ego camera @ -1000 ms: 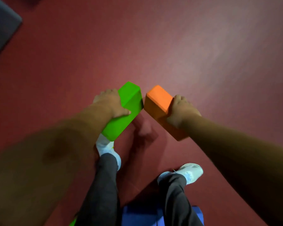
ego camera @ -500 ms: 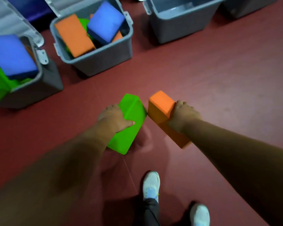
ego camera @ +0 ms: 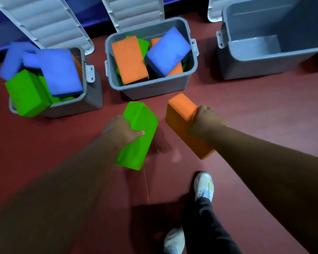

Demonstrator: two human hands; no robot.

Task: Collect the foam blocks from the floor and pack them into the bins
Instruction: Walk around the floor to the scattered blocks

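Note:
My left hand (ego camera: 122,132) grips a green foam block (ego camera: 139,143), held above the red floor just in front of the middle bin. My right hand (ego camera: 206,121) grips an orange foam block (ego camera: 182,114) beside it. The middle grey bin (ego camera: 152,87) holds orange, blue and green blocks. The left grey bin (ego camera: 92,99) is piled over its rim with blue and green blocks. The right grey bin (ego camera: 250,68) has nothing inside.
Grey ribbed lids (ego camera: 44,24) stand open behind the bins against a dark blue wall base. My white shoes (ego camera: 204,187) and dark trouser leg are at the bottom right. Bare red floor (ego camera: 255,110) lies between me and the bins.
The view swung up from bare floor and the bins came closer. Both hands kept their blocks and carried them toward the middle bin.

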